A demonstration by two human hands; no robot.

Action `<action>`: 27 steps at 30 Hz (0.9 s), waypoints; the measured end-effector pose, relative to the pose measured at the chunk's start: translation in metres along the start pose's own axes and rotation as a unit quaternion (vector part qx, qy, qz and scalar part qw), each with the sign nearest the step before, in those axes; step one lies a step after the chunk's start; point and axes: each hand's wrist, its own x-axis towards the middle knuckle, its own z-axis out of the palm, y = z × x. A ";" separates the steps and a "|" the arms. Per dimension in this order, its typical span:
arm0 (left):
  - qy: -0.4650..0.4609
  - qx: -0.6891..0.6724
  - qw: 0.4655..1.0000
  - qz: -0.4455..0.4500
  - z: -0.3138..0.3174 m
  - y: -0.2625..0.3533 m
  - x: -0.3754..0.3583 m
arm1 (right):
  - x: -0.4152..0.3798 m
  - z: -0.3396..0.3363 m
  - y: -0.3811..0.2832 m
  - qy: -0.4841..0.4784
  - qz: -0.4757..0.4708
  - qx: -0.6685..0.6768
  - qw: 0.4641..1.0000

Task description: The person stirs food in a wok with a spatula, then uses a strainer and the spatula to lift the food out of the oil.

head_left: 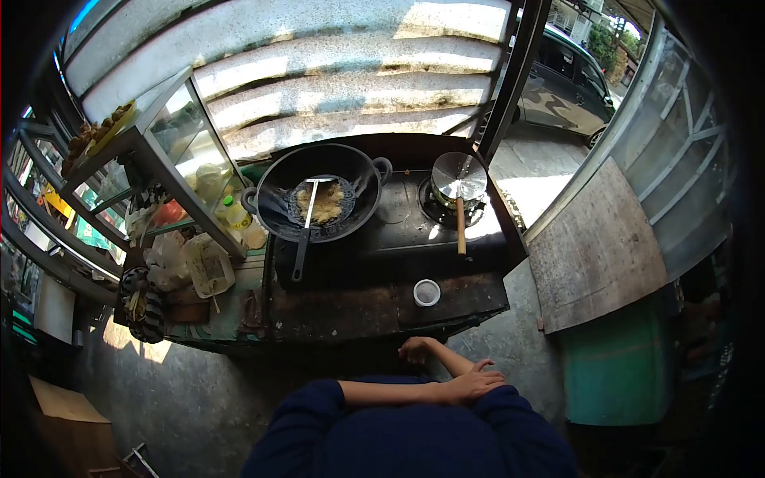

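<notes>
Black wok (319, 203) 1 | pan (459, 177) 1 | cup (426, 292) 1 | hands, probably crossed, 2

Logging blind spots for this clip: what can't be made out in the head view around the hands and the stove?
- Left hand: palm hidden, resting on the other forearm.
- Right hand: fingers partly hidden at the counter edge.
- Small cup: contents too small to tell.
- Pan on the right burner: its lid hides what is inside.
- Wok: food under the skimmer too small to identify.
</notes>
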 end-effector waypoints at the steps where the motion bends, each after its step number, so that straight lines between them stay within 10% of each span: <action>1: 0.005 0.000 1.000 -0.006 -0.005 0.010 -0.009 | 0.000 0.006 -0.009 -0.006 0.002 -0.005 1.000; 5: 0.030 -0.067 0.997 -0.024 -0.031 0.047 -0.049 | 0.019 0.015 -0.062 -0.003 -0.131 -0.082 0.988; 15: 0.185 -0.044 0.949 -0.253 -0.095 0.104 -0.202 | -0.100 0.047 -0.271 -0.001 -0.420 0.394 0.818; 22: 0.089 0.170 0.772 -0.605 -0.053 0.107 -0.412 | -0.123 0.047 -0.303 0.274 -0.333 0.257 0.865; 27: 0.173 0.083 0.566 -0.802 -0.016 0.117 -0.525 | -0.161 0.009 -0.294 0.577 -0.286 -0.136 0.752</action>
